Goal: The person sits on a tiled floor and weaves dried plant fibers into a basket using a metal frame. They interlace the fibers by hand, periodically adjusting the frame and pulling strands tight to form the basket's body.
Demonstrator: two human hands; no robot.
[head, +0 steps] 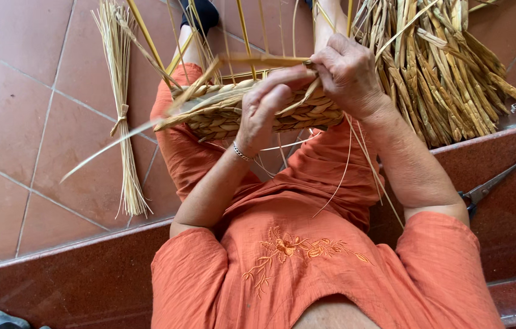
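A half-woven straw basket (221,113) rests on my lap, with thin upright stakes rising from its rim. My left hand (264,109) presses against the basket's near wall, fingers curled around a flat straw strand. My right hand (346,73) pinches that same strand (264,60) at the basket's top edge, and the strand runs left across the stakes. A long loose end of a strand (105,149) sticks out to the left over the floor. I wear an orange outfit and a thin bracelet on the left wrist.
A tied bundle of thin pale straw (121,103) lies on the tiled floor to the left. A thick heap of dried rushes (446,73) lies at the upper right. Scissors (486,189) lie on the dark red stone step to my right.
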